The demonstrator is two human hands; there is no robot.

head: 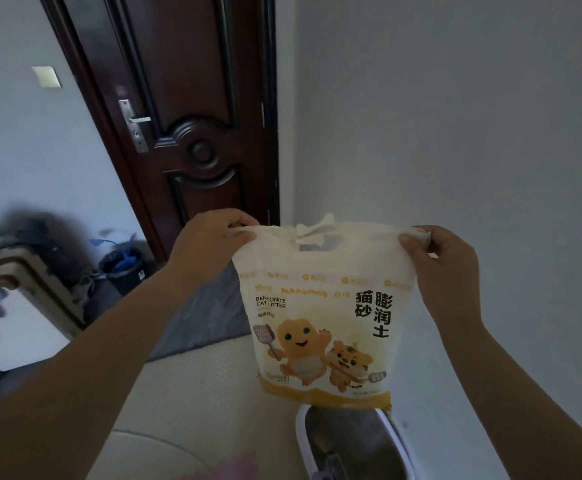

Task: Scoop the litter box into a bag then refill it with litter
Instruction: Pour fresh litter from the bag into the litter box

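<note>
Box (pixel 301 441): on the floor, right below the held bag's bottom edge.
Bag (pixel 324 306): hangs upright between the two grips, over the box.
Left hand (pixel 206 244): pinches the bag's top left corner.
Right hand (pixel 445 268): pinches its top right corner.
Door (pixel 192 116): beyond the left grip.
</note>
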